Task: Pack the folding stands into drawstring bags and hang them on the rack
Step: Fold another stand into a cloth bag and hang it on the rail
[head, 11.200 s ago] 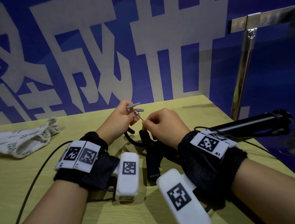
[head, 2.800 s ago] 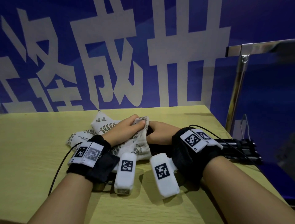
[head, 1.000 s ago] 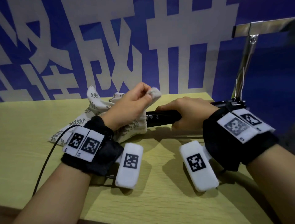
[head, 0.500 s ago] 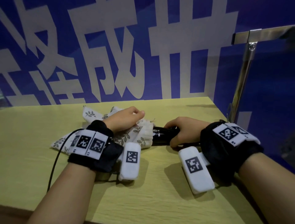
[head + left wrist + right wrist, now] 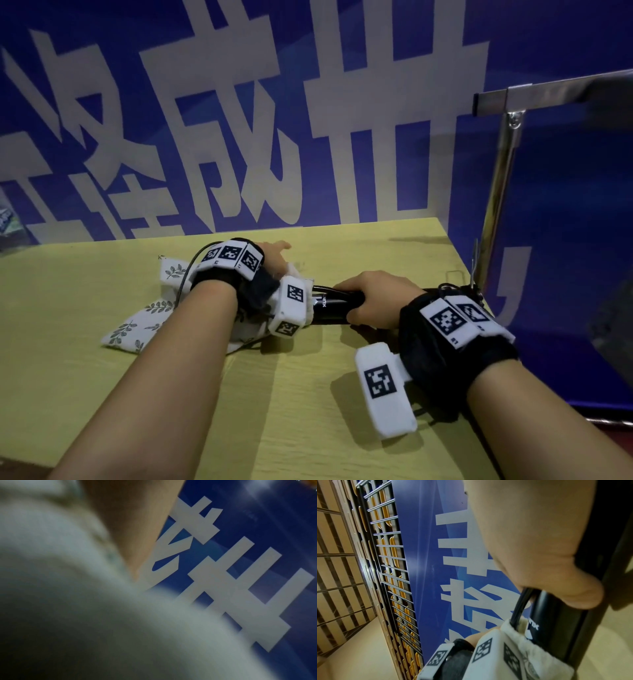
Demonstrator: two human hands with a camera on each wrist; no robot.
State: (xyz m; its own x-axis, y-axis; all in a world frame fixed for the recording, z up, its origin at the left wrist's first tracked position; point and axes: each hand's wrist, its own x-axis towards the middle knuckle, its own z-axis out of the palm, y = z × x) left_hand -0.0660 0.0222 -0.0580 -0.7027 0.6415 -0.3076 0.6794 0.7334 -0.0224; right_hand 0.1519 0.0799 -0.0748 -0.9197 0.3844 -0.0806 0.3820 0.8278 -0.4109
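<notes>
A white drawstring bag with a green leaf print lies on the yellow table. My left hand lies over its mouth and grips the bunched cloth there; most of its fingers are hidden. A black folding stand lies level, its left end inside the bag's mouth. My right hand is wrapped round the stand's shaft. The right wrist view shows the stand entering the bag's mouth. Blurred white cloth fills the left wrist view.
A metal rack post with a top bar stands at the table's right edge. A blue wall with large white characters runs along the far side. A thin metal hook sticks up beside the post.
My right hand has moved left with the stand, so less of the shaft shows outside the bag. My left wrist has turned over onto the bag's mouth.
</notes>
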